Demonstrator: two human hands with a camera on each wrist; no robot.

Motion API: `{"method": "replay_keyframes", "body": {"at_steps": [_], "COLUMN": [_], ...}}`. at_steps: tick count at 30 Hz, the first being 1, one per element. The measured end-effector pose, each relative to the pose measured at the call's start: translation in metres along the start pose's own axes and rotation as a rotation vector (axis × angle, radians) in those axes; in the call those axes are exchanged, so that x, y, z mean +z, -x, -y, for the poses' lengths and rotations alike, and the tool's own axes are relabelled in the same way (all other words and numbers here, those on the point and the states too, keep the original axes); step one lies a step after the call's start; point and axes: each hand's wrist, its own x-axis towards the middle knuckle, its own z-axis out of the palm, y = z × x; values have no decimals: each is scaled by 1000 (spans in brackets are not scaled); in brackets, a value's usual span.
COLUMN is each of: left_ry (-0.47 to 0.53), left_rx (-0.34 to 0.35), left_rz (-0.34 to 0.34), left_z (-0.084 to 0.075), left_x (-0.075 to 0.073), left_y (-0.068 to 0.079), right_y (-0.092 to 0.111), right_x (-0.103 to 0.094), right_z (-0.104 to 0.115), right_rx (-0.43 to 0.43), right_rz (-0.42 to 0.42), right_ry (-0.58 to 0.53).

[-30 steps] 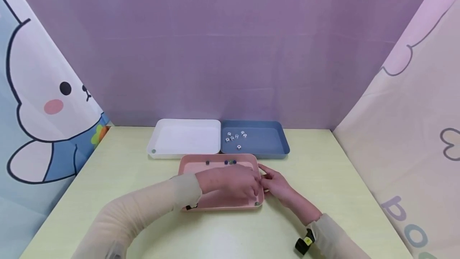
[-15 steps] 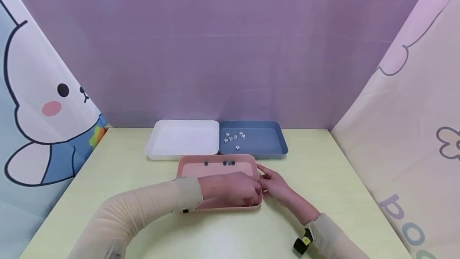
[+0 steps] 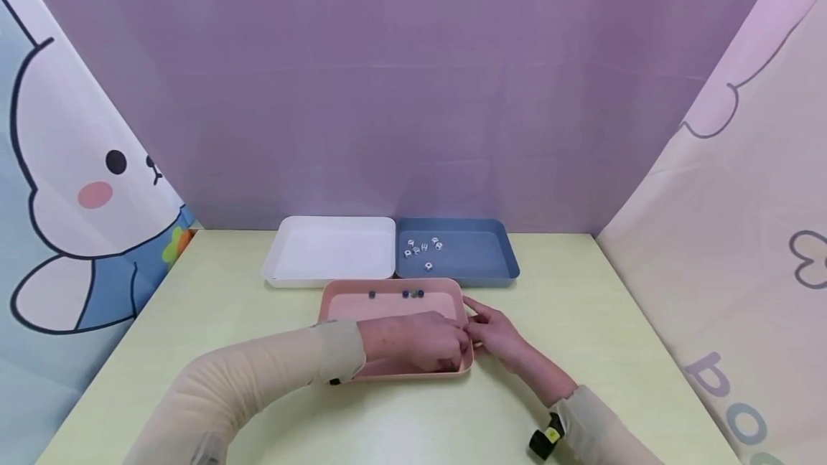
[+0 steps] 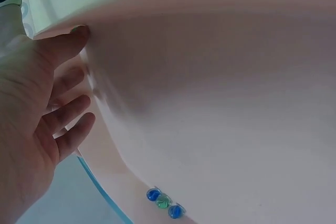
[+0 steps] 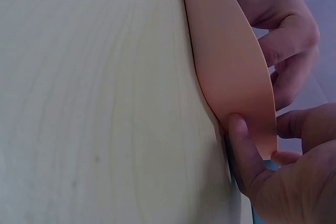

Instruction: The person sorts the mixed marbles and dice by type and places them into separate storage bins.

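Observation:
A pink tray point(image 3: 388, 304) lies nearest the person. My left hand point(image 3: 426, 339) reaches into its front right corner, fingers bent downward. Whatever lies under those fingertips is hidden, and I cannot tell whether they hold a marble. From outside, my right hand point(image 3: 496, 332) grips the tray's right wall, its fingers close to the left hand's. Along the tray's back wall sit two blue marbles and a green marble point(image 4: 163, 201); a separate dark marble point(image 3: 372, 295) is farther left. In the right wrist view, fingers stand on both sides of the pink wall point(image 5: 231, 56).
Behind the pink tray stand a white tray point(image 3: 336, 250) on the left and a blue tray point(image 3: 474, 257) on the right. Several white dice point(image 3: 424, 247) lie in the blue tray's left half. The pale wooden table point(image 3: 555, 293) ends at a purple backdrop point(image 3: 400, 92).
My left hand has come down toward the near right corner, covering the greenish marble seen there a second ago. A marble seen in the white tray's front left corner no longer shows. The right hand stays put.

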Motion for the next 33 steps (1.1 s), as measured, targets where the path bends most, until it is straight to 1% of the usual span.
{"method": "replay_keyframes", "body": {"at_steps": [4,8,13,16,19,21,24,26,28,33], "left_ry": [32,94,197,235,307,351,380,377,386,496], "left_rx": [-27,-84,-174,-207,-246,-267,-298,-331,-374,-491], "left_rz": [35,65,48,25,-17,-59,-134,-194,-258,-388], "left_z": [2,6,11,18,27,34,43,47,51,58], "left_x": [-3,-8,-17,-22,-29,-33,-37,-40,-41,-42], "left_y": [2,6,14,20,26,31,39,45,51,70], "right_y": [-1,-3,-4,-3,-2,-1,0,1,2,4], "right_x": [0,0,-1,-1,-1,-1,-2,-2,-2,-1], "right_z": [-1,0,1,0,0,0,0,1,1,0], "right_rx": [-1,0,1,6,7,8,18,22,23,18], "right_rz": [5,0,7,25,30,28,25,27,26,30], "right_ry": [-6,-16,-43,-57,-60,-61,-59,-58,-55,-51]}}
